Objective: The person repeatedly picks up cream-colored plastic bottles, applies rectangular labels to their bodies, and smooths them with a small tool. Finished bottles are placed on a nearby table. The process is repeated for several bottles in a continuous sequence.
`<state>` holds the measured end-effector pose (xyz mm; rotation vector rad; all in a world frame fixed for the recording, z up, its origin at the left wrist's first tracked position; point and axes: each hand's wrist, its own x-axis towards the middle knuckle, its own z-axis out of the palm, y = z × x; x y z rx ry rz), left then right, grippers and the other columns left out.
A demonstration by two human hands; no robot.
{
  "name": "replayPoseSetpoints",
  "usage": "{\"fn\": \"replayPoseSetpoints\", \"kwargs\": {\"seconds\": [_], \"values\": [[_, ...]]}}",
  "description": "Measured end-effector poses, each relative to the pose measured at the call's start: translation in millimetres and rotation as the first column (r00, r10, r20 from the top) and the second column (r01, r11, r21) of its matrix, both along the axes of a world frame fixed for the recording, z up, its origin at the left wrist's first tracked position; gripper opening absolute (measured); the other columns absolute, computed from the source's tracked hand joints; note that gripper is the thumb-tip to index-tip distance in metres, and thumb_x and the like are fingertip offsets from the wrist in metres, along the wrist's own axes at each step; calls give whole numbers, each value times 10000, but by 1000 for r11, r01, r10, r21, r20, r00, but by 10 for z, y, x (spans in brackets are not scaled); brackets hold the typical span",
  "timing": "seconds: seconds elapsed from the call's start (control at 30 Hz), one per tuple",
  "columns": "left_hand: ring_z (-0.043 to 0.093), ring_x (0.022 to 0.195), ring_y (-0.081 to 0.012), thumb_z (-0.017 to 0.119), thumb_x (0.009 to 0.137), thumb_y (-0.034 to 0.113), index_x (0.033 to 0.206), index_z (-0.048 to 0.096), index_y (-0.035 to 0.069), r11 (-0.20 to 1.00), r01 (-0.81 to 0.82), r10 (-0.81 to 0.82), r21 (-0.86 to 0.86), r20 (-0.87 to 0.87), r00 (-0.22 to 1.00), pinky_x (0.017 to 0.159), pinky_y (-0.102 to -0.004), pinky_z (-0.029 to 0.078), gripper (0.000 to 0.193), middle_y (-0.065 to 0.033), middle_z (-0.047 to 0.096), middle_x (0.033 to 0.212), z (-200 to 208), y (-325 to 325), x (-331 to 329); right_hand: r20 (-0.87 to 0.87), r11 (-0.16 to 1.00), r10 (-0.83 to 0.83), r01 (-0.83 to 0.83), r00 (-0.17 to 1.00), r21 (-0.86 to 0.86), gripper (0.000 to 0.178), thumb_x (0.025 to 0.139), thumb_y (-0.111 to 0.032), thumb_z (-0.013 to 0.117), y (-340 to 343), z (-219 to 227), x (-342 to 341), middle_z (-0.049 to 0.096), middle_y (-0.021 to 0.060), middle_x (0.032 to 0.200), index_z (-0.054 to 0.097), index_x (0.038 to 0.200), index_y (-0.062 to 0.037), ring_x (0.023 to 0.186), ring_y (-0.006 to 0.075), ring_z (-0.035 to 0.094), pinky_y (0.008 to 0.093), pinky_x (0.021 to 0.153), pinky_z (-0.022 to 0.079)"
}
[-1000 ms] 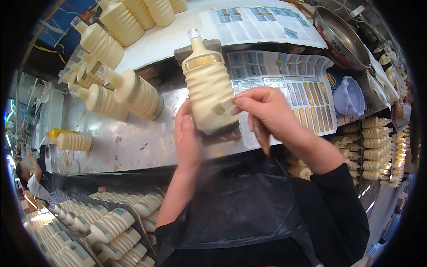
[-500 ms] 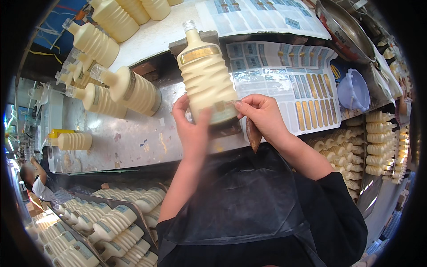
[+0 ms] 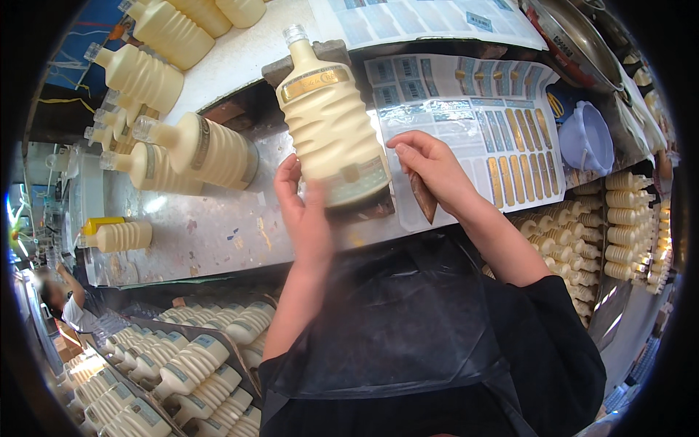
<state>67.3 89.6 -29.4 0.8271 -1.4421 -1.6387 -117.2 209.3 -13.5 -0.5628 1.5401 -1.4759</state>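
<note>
A large cream-coloured bottle (image 3: 328, 131) with spiral ridges and a clear threaded neck leans back on a dark block (image 3: 274, 71). A gold band label (image 3: 315, 84) crosses its shoulder, and a pale translucent label (image 3: 364, 178) lies around its base. My left hand (image 3: 300, 211) grips the bottle's lower left side; its thumb, blurred, is over the label's left end. Just off the bottle's right side, my right hand (image 3: 440, 171) has thumb and forefinger together. A brown pointed flat tool (image 3: 423, 198) is tucked under its fingers and points down.
Label sheets (image 3: 466, 138) with gold and blue strips lie right of the bottle, near a lilac bucket (image 3: 585, 142). More cream bottles (image 3: 211, 153) stand at the left. Crates of bottles (image 3: 193, 364) sit low left, and others (image 3: 564, 247) at the right. A person (image 3: 73, 302) is far left.
My right hand has come away from the label's right end, which it was pinching, and now sits slightly right of the bottle. The left thumb has moved left and down along the label.
</note>
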Motion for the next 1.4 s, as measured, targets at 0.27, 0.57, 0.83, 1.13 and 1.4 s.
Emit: {"fn": "replayPoseSetpoints", "kwargs": {"seconds": [0.27, 0.57, 0.83, 1.13, 1.4], "values": [[401, 1384, -253, 612, 1006, 169, 1513, 315, 0, 998, 67, -67, -4, -30, 997, 1168, -397, 311, 612, -178, 409, 1494, -37, 36, 34, -185, 990, 136, -126, 973, 63, 501, 937, -334, 720, -92, 29, 127, 703, 79, 869, 653, 1303, 2, 799, 129, 643, 300, 746, 533], [398, 1396, -261, 648, 964, 158, 1503, 317, -16, 997, 69, -69, 26, -2, 998, 1172, -400, 313, 655, -188, 412, 1505, -14, 16, 39, -194, 987, 146, -129, 970, 100, 525, 939, -318, 739, -100, 80, 161, 644, -2, 801, 633, 1325, 22, 718, 46, 535, 228, 664, 456], [405, 1392, -257, 656, 961, 159, 1501, 323, -26, 997, 70, -70, 26, -24, 997, 1166, -397, 326, 660, -191, 417, 1500, -26, 13, 40, -192, 990, 133, -122, 972, 66, 558, 954, -318, 735, -100, 49, 176, 614, -39, 782, 605, 1360, 42, 692, 11, 488, 198, 630, 423], [435, 1373, -259, 652, 977, 168, 1521, 309, -36, 995, 69, -67, 74, -34, 997, 1153, -392, 358, 674, -200, 419, 1499, -27, 29, 42, -187, 990, 131, -120, 974, 69, 553, 954, -316, 734, -96, 66, 181, 611, -43, 781, 606, 1358, 40, 688, 6, 486, 192, 630, 422], [468, 1381, -216, 482, 1093, 200, 1507, 406, -21, 988, 82, -66, 128, -123, 990, 1165, -380, 360, 475, -132, 479, 1514, -13, 35, 83, -16, 982, 189, -189, 982, -1, 473, 1039, -269, 618, -39, -52, 52, 714, 45, 1026, 568, 1405, 26, 849, 40, 598, 214, 770, 498]]}}
